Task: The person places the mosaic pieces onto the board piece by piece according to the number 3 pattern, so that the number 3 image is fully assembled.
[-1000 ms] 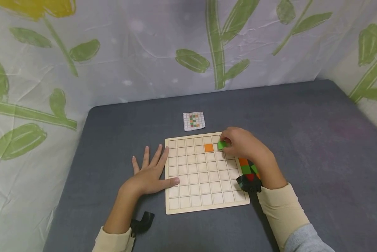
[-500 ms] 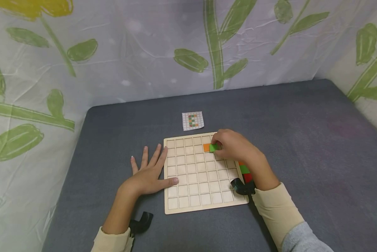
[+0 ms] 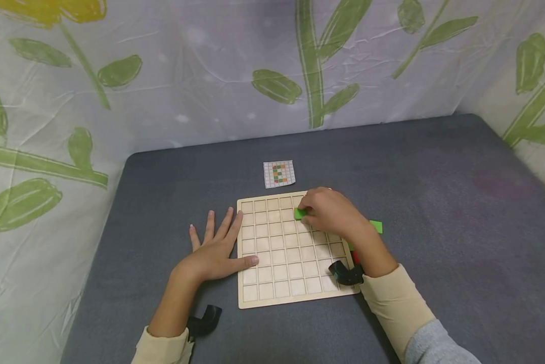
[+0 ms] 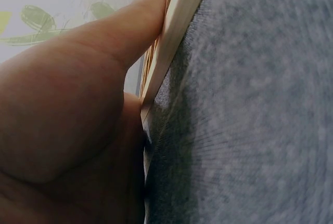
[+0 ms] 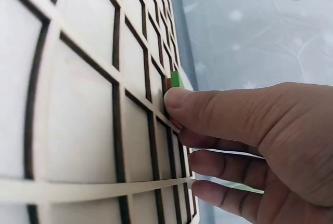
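A wooden grid board (image 3: 279, 273) lies on the dark table. My right hand (image 3: 331, 212) pinches a green square tile (image 3: 299, 214) between thumb and fingers, over the board's upper right part. In the right wrist view, an orange-red edge shows close against the green tile (image 5: 177, 80); in the head view no orange shows there. My left hand (image 3: 211, 258) rests with spread fingers on the table at the board's left, its thumb (image 4: 148, 13) lying over the board's edge.
A small paper card (image 3: 279, 174) with a coloured grid pattern lies behind the board. Right of the board, partly hidden by my right forearm, are a green tile (image 3: 376, 227) and a red tile (image 3: 356, 257). A patterned cloth (image 3: 209, 76) hangs behind the table.
My right hand has moved left along the board with the green tile, to where the orange tile was showing; the orange is now out of sight in the head view. My left hand stays put.
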The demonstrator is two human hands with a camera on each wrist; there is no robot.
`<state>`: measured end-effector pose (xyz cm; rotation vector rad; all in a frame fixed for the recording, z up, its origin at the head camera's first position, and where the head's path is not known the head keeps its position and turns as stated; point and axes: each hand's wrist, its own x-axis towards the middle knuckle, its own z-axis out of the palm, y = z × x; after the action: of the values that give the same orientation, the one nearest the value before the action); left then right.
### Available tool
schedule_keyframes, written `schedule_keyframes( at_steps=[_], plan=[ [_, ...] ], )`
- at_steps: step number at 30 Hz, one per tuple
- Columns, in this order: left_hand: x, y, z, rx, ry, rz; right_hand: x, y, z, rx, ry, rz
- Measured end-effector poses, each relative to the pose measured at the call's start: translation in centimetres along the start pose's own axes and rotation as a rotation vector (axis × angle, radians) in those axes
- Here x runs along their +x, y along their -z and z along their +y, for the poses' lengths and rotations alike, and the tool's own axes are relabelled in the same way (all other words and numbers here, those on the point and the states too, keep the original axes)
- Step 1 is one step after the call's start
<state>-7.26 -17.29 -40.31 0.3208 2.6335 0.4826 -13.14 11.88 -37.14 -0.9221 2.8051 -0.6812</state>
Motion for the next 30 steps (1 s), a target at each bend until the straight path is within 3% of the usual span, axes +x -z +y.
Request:
schedule_keyframes(
  at_steps=[11,21,30],
  plan=[
    [-0.1,0.1,0.0,-0.006,-0.006,0.007,0.1,-0.3,-0.3,-0.017,0.009,0.047],
    [-0.1,0.0,0.0,-0.010,-0.004,0.012,0.8,-1.2,-0.8,-0.047,0.119,0.112],
    [-0.2,0.3,0.4,-0.007,-0.010,0.015,0.9,-1.9,-1.1,-0.056,0.070,0.139]
  ],
)
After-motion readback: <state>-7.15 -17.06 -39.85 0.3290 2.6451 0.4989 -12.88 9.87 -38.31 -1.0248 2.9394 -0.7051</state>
